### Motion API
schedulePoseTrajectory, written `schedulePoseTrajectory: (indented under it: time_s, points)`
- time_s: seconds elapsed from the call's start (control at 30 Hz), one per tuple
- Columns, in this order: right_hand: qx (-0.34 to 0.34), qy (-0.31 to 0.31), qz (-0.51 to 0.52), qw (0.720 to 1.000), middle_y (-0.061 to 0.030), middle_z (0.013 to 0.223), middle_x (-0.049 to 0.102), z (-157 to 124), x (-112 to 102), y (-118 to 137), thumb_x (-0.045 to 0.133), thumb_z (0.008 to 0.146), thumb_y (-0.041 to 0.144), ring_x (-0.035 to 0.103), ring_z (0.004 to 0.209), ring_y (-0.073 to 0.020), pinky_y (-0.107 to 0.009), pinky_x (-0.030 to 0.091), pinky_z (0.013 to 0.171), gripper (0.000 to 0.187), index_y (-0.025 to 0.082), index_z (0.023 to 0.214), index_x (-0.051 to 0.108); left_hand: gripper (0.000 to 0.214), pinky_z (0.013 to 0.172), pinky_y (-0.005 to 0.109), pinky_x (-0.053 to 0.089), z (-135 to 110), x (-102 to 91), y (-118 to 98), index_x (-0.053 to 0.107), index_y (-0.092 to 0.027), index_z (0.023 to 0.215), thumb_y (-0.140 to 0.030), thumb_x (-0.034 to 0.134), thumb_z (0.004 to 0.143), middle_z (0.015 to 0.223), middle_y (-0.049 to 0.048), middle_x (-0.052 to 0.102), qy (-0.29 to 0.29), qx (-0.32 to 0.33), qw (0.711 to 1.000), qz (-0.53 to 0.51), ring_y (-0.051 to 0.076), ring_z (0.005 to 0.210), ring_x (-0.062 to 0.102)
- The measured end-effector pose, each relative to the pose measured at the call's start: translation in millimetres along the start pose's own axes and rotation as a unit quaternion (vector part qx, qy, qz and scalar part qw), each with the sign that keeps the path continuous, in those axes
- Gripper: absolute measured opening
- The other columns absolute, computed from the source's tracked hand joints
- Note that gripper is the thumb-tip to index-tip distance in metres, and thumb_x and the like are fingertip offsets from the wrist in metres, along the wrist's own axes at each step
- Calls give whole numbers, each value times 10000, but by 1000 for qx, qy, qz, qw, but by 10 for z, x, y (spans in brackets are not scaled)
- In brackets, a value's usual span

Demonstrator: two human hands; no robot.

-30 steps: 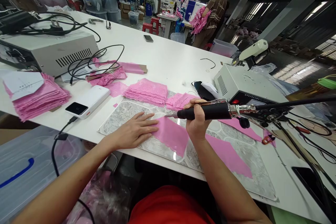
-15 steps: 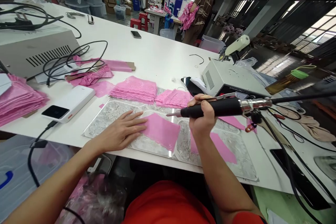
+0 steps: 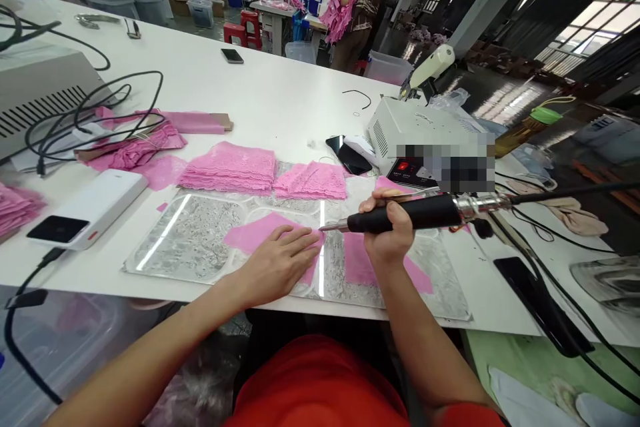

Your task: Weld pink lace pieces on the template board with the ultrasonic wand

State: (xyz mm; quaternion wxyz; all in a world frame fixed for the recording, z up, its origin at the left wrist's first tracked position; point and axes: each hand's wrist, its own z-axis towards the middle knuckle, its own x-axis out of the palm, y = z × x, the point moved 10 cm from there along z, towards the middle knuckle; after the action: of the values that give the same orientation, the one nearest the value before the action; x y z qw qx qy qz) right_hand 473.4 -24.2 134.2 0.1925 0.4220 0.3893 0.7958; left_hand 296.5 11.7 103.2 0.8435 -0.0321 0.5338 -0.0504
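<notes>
Left hand flat, fingers spread on pink fabric piece, right hand gripping black-handled tool, tip just beside left fingertips, glass plate on white desk

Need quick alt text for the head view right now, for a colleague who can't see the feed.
The right hand grips a black-handled corded cutting tool, its tip level over a scratched clear plate, while the left hand lies flat on a pink lace piece. Behind the plate on the white table lie stacks of pink lace, a white power bank and a grey control box.

pink lace piece | flat on glass plate | black-handled cutter | horizontal, tip left
</notes>
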Motion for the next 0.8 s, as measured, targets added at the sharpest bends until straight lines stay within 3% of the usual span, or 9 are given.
schedulePoseTrajectory:
  time_s: [0.1, 0.3, 0.53, 0.8]
  points:
    - [24, 0, 9, 1000, 20, 728, 572, 41, -23, -4, 578, 649, 288, 529, 522, -86, -263, 431, 519, 128, 189, 729, 585, 306, 992, 435, 413, -16, 33, 53, 632, -153, 1175, -200, 395, 987, 1275, 102, 628, 5, -10, 1000, -1, 254, 1204, 547]
    - [10, -27, 10, 1000, 22, 684, 542, 109, -165, 144, 555, 644, 301, 506, 513, -89, -258, 426, 501, 128, 192, 708, 577, 308, 1020, 444, 385, -30, 50, 77, 634, -170, 1187, -217, 402, 989, 1271, 109, 625, 25, -20, 999, -18, 254, 1227, 525]
    - [19, -5, 32, 999, 18, 702, 548, 53, -94, 86, 567, 631, 289, 512, 521, -92, -265, 423, 509, 137, 193, 725, 598, 338, 1083, 498, 314, 13, 135, 53, 597, -183, 1253, -244, 371, 1008, 1349, 100, 575, 65, -12, 997, -28, 270, 1298, 470]
    - [21, 18, 13, 1000, 15, 726, 548, 28, -66, 40, 578, 643, 305, 511, 524, -90, -272, 414, 518, 154, 192, 748, 579, 343, 1121, 524, 266, -9, 165, 76, 587, -203, 1272, -237, 380, 1001, 1372, 97, 555, 70, -16, 996, -45, 270, 1337, 431]
